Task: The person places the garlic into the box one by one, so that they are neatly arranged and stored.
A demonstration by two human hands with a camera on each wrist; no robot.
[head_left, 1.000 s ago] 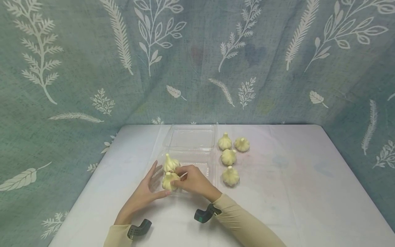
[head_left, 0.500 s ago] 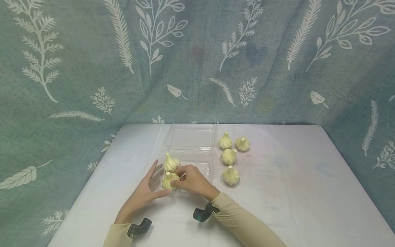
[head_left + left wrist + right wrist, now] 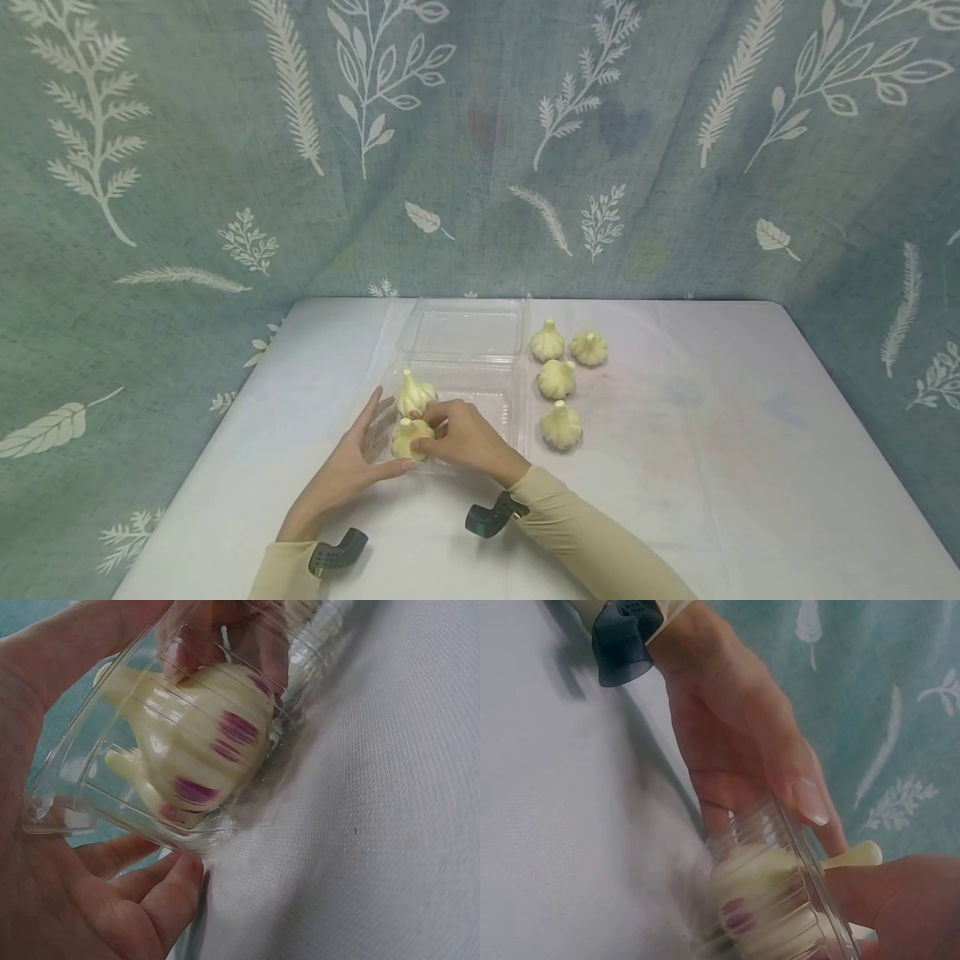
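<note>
A clear plastic clamshell box [image 3: 477, 368] lies open on the table, its lid flipped to the far side. Two garlic bulbs are in its left half: a back bulb [image 3: 414, 397] and a front bulb [image 3: 402, 442]. My right hand [image 3: 471, 440] pinches the front bulb between thumb and fingers from the right. Around the box's front-left corner lies my left hand [image 3: 343, 468], thumb along the front edge and fingers against the left side. Purple streaks mark the front bulb [image 3: 199, 739], seen through the ribbed wall in the left wrist view.
To the right of the box, several more garlic bulbs [image 3: 557, 381] sit on the white table cover [image 3: 675, 467]. The lid [image 3: 467, 329] reaches close to the patterned curtain [image 3: 480, 208] at the back. A dark wrist device [image 3: 491, 517] is on each wrist.
The front bulb has shifted very slightly left in my right hand's pinch. My left hand stays at the box corner, and the other bulbs keep their places.
</note>
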